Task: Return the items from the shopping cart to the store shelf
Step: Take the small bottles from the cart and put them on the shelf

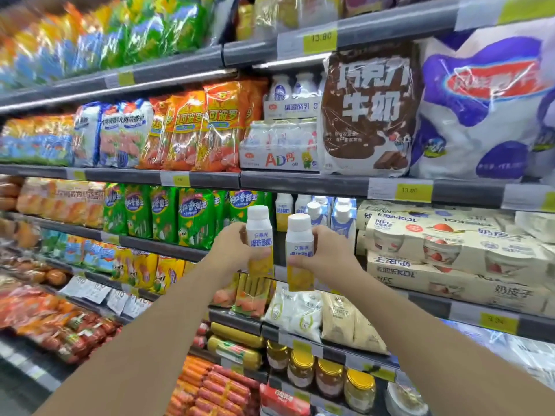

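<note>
Both my arms reach up toward the store shelf (300, 183). My left hand (237, 250) grips a white and yellow yogurt drink bottle (259, 235) with a white cap, held upright. My right hand (324, 250) grips a second matching yogurt bottle (299, 253), also upright, just right of the first. Both bottles hover in front of the shelf level that holds similar small bottles (283, 210) and blue and white cartons (342, 220). The shopping cart is out of view.
Green sausage packs (168, 217) stand left of the bottles. Cream yogurt multipack boxes (450, 241) are stacked to the right. Above sit a brown chocolate milk bag (369, 109) and AD drink packs (279, 145). Below are white pouches (297, 313), glass jars (330, 376) and red sausages (222, 388).
</note>
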The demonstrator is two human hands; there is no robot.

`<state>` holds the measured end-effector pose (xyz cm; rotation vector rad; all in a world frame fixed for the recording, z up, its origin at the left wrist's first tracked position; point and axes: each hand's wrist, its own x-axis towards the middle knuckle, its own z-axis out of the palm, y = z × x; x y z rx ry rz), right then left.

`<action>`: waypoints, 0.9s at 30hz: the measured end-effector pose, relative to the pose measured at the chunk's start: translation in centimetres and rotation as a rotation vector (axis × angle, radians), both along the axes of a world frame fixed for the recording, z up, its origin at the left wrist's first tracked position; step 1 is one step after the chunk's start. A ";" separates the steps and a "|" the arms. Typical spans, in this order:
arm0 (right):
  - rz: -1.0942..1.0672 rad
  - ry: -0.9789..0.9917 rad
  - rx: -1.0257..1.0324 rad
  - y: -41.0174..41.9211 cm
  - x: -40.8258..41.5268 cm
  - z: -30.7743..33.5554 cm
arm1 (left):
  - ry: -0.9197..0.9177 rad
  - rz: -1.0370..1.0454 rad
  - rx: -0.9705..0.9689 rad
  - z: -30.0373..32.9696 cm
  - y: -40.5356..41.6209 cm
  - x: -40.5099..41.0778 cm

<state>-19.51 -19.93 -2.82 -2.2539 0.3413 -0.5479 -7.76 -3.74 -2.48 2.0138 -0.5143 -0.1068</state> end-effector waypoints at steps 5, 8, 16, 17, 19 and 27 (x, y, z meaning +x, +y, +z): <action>0.004 -0.004 -0.011 0.7 2.4 -0.2 | -0.008 0.038 0.029 -0.1 -1.3 3.3; -0.042 -0.003 -0.016 1.4 4.8 -0.6 | -0.030 0.031 0.027 -0.2 -2.7 5.8; -0.247 0.040 -0.052 3.0 11.8 -1.5 | -0.072 -0.097 0.092 -1.4 -5.8 14.0; -0.283 0.057 -0.066 3.1 12.5 -1.7 | -0.085 -0.108 0.095 -1.7 -6.0 14.9; -0.353 0.099 -0.094 3.5 13.9 -1.7 | -0.116 -0.146 0.104 -2.2 -6.4 16.3; -0.605 0.125 -0.094 3.1 18.4 -1.0 | -0.227 -0.228 0.084 -4.4 -8.2 18.7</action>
